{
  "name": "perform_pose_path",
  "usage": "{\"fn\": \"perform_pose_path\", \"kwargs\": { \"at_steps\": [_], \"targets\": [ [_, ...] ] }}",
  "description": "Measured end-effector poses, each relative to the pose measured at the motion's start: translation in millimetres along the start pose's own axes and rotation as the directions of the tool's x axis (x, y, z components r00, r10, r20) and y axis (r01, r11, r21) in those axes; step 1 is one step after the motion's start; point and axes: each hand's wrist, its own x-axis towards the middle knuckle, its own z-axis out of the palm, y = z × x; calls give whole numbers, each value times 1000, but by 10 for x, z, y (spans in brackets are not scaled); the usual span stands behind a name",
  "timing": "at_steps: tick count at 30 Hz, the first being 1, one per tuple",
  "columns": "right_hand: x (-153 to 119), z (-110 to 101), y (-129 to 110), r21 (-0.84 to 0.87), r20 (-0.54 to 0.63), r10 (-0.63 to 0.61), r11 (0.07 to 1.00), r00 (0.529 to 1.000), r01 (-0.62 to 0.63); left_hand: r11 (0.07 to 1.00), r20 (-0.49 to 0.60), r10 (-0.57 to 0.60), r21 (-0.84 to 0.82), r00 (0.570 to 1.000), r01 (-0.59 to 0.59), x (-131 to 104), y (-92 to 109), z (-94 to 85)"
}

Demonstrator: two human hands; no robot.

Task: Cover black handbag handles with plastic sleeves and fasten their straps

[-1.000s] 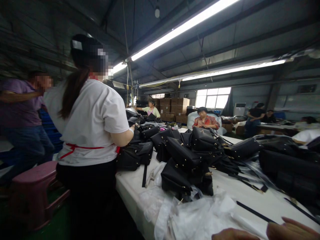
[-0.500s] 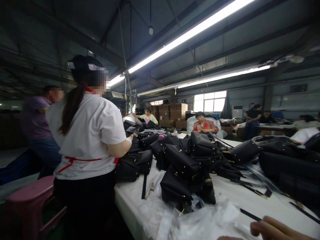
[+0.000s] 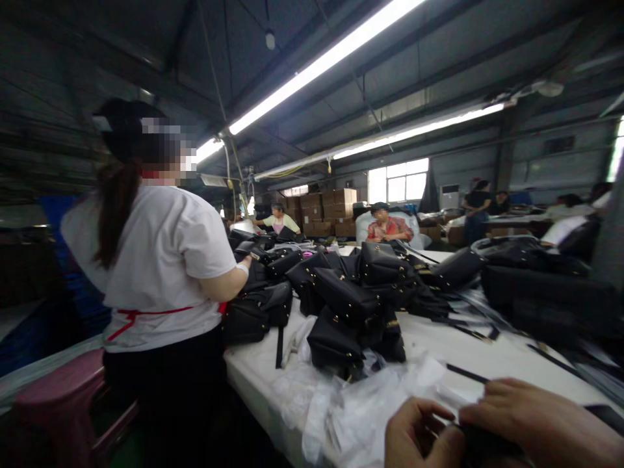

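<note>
At the lower right edge, my left hand (image 3: 420, 434) has its fingers curled and the thumb pressed against a black leather-like piece (image 3: 490, 447). From the right, my right hand (image 3: 529, 413) bends over the same piece, its fingertips close to my left thumb. Most of the piece is cut off by the bottom edge, so its kind cannot be made out. Just beyond my hands lie a black strap (image 3: 465, 373) and crumpled clear plastic (image 3: 370, 403). Behind the plastic is a pile of black handbags (image 3: 336, 338) with gold-coloured studs.
A white table (image 3: 419, 335) carries the bags and more straps (image 3: 556, 361). On the left a co-worker in a white shirt (image 3: 160, 260) stands at the table beside a pink stool (image 3: 63, 396). Others sit across it. Cardboard boxes (image 3: 336, 208) are stacked behind.
Both hands have come further into view at the lower right, with the black piece between them. The camera has turned slightly right, shifting the scene left.
</note>
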Motion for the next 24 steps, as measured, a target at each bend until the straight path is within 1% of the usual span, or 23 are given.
{"fn": "perform_pose_path", "kwargs": {
  "at_steps": [1, 2, 3, 5, 7, 9, 12, 15, 17, 19, 21, 23, 24],
  "targets": [
    [7, -118, -96, -53, 113, 5, 999, 994, 1, 999, 13, -6, -46, 1000, 7, -31, 40, 29],
    [19, -224, -170, -95, 195, 8, 995, 981, 11, 996, 6, -8, -84, 1000, 8, -67, 79, 42],
    [35, -314, -220, -134, 221, -1, 990, 975, 31, 993, 3, -20, -120, 1000, 20, -103, 113, 36],
    [63, -443, -241, -177, 264, 5, 983, 964, 43, 985, -63, -54, -167, 997, 42, -171, 153, -45],
    [66, -525, -194, -221, 289, 37, 975, 957, 29, 986, -112, -84, -151, 990, 66, -231, 151, -208],
    [46, -585, -129, -257, 312, 73, 966, 947, 11, 990, -172, -104, -115, 980, 85, -294, 116, -423],
    [24, -651, -42, -289, 327, 117, 957, 938, -18, 987, -282, -156, -68, 947, 142, -408, 17, -755],
    [47, -675, 31, -279, 330, 98, 960, 939, -3, 982, -370, -182, -28, 911, 184, -522, -131, -1016],
    [76, -677, 68, -239, 332, 57, 971, 942, 26, 981, -399, -174, 6, 900, 192, -579, -250, -1147],
    [96, -687, 95, -140, 327, 15, 990, 945, 32, 975, -390, -163, 78, 906, 209, -609, -360, -1256],
    [92, -707, 118, 18, 304, -28, 1000, 952, 24, 942, -357, -128, 248, 925, 227, -604, -432, -1329],
    [58, -723, 142, 171, 267, -56, 985, 962, 10, 850, -324, -15, 495, 946, 183, -560, -433, -1330],
    [32, -722, 154, 236, 247, -66, 972, 967, 6, 783, -291, 72, 609, 954, 127, -523, -401, -1290]
  ]
}}
